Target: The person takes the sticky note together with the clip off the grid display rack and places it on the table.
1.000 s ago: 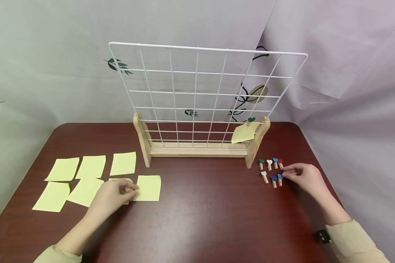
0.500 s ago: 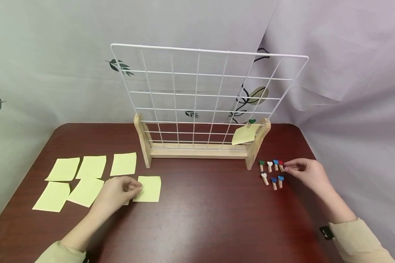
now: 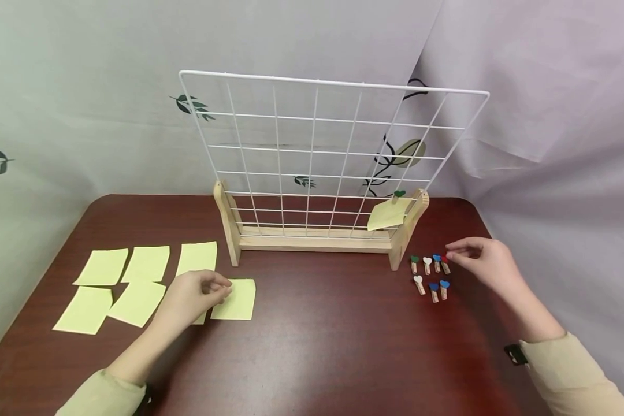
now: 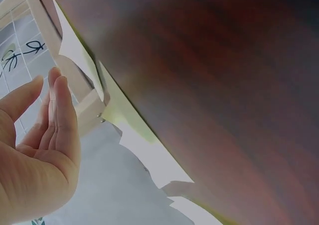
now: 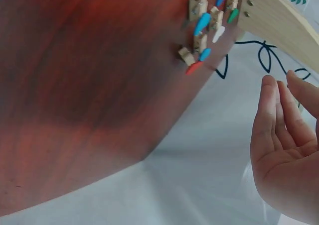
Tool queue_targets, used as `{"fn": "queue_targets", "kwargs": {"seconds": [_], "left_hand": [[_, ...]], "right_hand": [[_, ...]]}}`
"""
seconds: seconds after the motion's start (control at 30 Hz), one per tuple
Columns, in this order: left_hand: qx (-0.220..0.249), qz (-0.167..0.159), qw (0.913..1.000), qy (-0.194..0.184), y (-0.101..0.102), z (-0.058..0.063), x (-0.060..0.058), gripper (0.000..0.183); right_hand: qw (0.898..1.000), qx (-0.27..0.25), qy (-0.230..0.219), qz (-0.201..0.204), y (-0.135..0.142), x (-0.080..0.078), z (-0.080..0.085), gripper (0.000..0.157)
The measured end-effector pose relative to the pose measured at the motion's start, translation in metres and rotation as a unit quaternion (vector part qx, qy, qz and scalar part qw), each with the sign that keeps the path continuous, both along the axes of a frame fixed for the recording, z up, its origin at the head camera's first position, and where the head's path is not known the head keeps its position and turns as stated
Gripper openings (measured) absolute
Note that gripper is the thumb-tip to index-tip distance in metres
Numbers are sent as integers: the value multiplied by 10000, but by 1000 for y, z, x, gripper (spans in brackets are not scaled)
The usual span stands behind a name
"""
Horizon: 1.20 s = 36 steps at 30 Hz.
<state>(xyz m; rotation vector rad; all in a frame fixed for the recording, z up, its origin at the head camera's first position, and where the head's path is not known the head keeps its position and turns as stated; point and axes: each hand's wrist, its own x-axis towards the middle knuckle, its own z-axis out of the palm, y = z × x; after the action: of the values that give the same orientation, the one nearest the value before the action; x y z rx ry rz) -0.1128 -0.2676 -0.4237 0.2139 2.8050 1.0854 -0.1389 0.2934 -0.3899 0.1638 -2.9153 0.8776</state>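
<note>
My left hand [image 3: 189, 297] hovers over the yellow sticky notes at the left, its fingertips above the front right note [image 3: 245, 306]. The left wrist view shows thumb and loosely bent fingers apart, with nothing between them. On the right, my right hand [image 3: 491, 268] is beside several small wooden clips with coloured hearts, closest to the red-heart clip [image 3: 446, 268]. In the right wrist view, the thumb stands off from the relaxed fingers and the hand holds nothing; the red-heart clip [image 5: 193, 67] lies on the table. A note behind the left hand is partly hidden.
A white wire grid [image 3: 312, 153] stands in a wooden base [image 3: 314, 244] at the back of the brown table [image 3: 322, 358]. One yellow note [image 3: 390, 214] hangs from its lower right under a green-heart clip [image 3: 399, 194]. Patterned cloth surrounds the table.
My left hand has moved slightly right and away from me over the notes. My right hand has shifted away from me, from beside the lower clips to beside the red-heart one.
</note>
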Motion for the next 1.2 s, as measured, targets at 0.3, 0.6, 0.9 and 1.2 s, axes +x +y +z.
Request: {"fn": "queue_targets", "kwargs": {"seconds": [0.3, 0.6, 0.9, 1.2], "left_hand": [[265, -79, 9996, -14, 17, 2, -10, 7], [384, -220, 9990, 76, 35, 5, -22, 9], [495, -272, 9982, 212, 53, 1, -33, 7], [803, -392, 9959, 127, 76, 2, -41, 9]], "right_hand": [[9999, -36, 139, 63, -7, -6, 13, 16], [9993, -85, 358, 111, -20, -13, 30, 15], [9983, -226, 526, 146, -30, -15, 44, 15], [9963, -195, 826, 141, -38, -13, 57, 14]]}}
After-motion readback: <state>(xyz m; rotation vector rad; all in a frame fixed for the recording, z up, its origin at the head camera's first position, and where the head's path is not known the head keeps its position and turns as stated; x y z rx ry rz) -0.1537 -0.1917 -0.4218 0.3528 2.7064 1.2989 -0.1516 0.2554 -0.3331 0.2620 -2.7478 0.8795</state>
